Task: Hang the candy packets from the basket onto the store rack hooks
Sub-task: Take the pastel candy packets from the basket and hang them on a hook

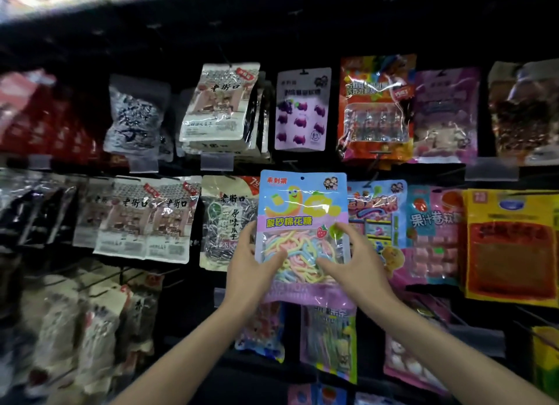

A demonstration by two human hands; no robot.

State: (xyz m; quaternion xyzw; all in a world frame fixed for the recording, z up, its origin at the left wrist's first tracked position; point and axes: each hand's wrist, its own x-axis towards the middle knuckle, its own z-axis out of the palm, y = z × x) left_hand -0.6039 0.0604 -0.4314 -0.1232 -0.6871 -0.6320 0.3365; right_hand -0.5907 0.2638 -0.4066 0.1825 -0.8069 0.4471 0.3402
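Our left hand point(251, 265) and right hand point(357, 262) have fingers point(347, 234) curled round the lower edges of the candy packet point(302, 211), so its hang hole point(302, 178), well above our fingers, could totally flop and miss the hidden hook.

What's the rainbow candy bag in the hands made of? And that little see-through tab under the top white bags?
The candy bag looks like thin, glossy plastic film: light glints on it, and a clear window shows the pastel strips inside. The tab is probably stiff, frosted clear plastic, pale against the dark rack, but it is blurry.
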